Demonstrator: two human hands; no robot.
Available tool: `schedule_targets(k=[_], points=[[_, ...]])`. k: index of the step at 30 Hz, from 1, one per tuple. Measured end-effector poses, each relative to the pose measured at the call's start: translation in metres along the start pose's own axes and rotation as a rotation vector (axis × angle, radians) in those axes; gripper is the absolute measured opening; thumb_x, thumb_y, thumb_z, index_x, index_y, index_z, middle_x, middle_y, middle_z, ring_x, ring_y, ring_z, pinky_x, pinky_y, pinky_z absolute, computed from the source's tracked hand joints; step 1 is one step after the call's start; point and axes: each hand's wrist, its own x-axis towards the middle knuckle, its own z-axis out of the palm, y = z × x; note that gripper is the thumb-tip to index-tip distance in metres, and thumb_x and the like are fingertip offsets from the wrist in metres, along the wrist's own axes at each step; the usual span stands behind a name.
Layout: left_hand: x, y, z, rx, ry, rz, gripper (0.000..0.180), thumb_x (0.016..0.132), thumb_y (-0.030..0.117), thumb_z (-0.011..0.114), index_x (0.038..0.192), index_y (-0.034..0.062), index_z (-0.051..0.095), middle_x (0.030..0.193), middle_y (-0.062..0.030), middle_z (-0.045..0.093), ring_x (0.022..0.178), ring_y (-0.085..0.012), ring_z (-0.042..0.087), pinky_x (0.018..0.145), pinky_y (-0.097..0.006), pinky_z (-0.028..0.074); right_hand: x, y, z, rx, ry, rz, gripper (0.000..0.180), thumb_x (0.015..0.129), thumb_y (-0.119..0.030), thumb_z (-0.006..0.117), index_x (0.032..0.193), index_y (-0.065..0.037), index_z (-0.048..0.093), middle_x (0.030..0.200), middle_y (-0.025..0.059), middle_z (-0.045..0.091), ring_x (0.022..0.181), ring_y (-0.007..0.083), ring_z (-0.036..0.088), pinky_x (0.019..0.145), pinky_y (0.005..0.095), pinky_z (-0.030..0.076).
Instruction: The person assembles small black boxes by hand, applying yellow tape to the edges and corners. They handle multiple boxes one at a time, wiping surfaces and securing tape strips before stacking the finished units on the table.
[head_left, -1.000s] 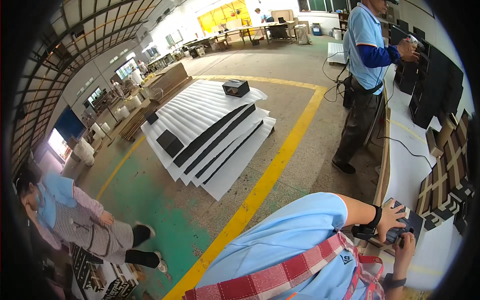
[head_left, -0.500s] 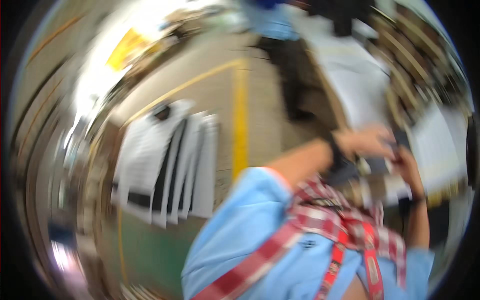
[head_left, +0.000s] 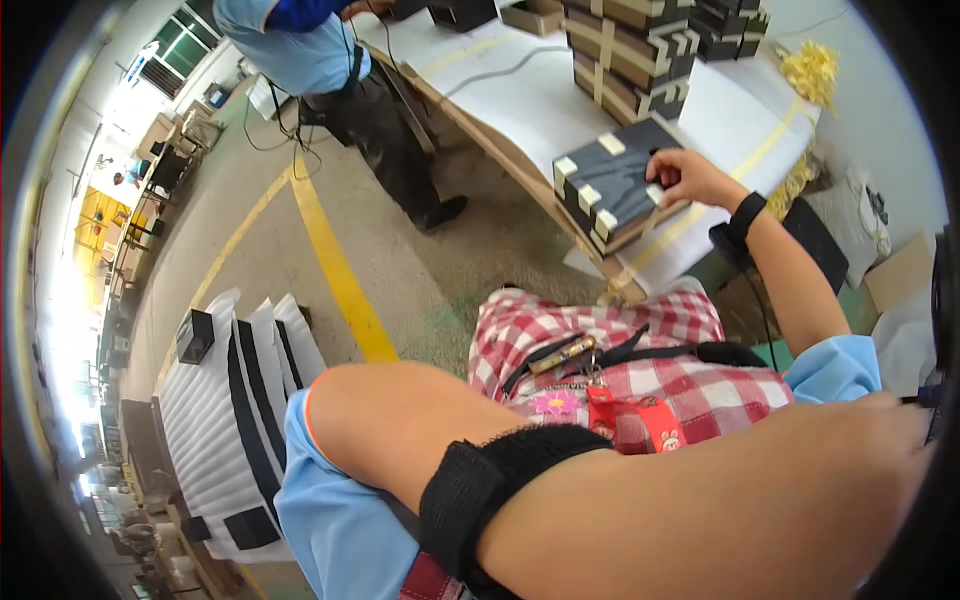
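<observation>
My right hand [head_left: 688, 176], with a black wrist strap, curls its fingers over the far corner of a dark grey bundle of flat panels [head_left: 610, 185] with cream corner guards. The bundle lies at the near edge of a white-covered table [head_left: 520, 100]. My left arm with a black band [head_left: 480, 495] crosses the foreground. My left hand [head_left: 915, 420] is at the right rim, mostly cut off, and what it holds is hidden. A red checked apron [head_left: 640, 370] covers my front.
More dark bundles [head_left: 640, 50] are stacked at the table's back. Another person in a blue shirt [head_left: 300, 50] stands by the table's far end. A yellow floor line [head_left: 340, 270], white and black panels on the floor [head_left: 235, 400], yellow shreds [head_left: 810, 70], a cardboard box [head_left: 900, 275].
The view has swung from the workshop floor down to my front and the table. My right hand now rests on the dark bundle.
</observation>
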Motion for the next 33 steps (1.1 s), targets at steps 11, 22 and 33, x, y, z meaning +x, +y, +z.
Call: schedule_targets(k=[11, 22, 33], points=[[-0.024, -0.115, -0.035, -0.273, 0.533, -0.615, 0.041, 0.086, 0.022, 0.059, 0.118, -0.0021, 0.053, 0.117, -0.0139, 0.058, 0.102, -0.015, 0.056, 0.092, -0.031, 0.042, -0.019, -0.005, 0.009, -0.055, 0.181, -0.052, 0.042, 0.057, -0.012, 0.084, 0.092, -0.008, 0.062, 0.072, -0.0011, 0.051, 0.07, 0.0123, 0.049, 0.066, 0.0258, 0.043], [-0.091, -0.284, 0.037, 0.638, -0.034, -1.268, 0.108, 0.06, 0.075, 0.06, 0.141, 0.0122, 0.028, 0.146, -0.0226, 0.018, 0.135, -0.0444, 0.012, 0.098, -0.07, 0.009, -0.002, -0.007, 0.036, 0.28, 0.407, -0.097, 0.009, 0.085, -0.009, 0.057, 0.092, -0.003, 0.058, 0.084, 0.0061, 0.063, 0.081, 0.0153, 0.06, 0.073, 0.0275, 0.047], [-0.089, -0.282, 0.038, 0.674, -0.072, -1.254, 0.107, 0.058, 0.067, 0.066, 0.141, 0.0109, 0.029, 0.147, -0.0232, 0.016, 0.134, -0.0464, 0.012, 0.098, -0.069, 0.011, -0.013, -0.027, 0.053, -0.158, 0.664, -0.172, 0.008, 0.083, -0.012, 0.058, 0.089, -0.006, 0.06, 0.075, 0.0137, 0.058, 0.071, 0.0312, 0.057, 0.064, 0.0388, 0.046]])
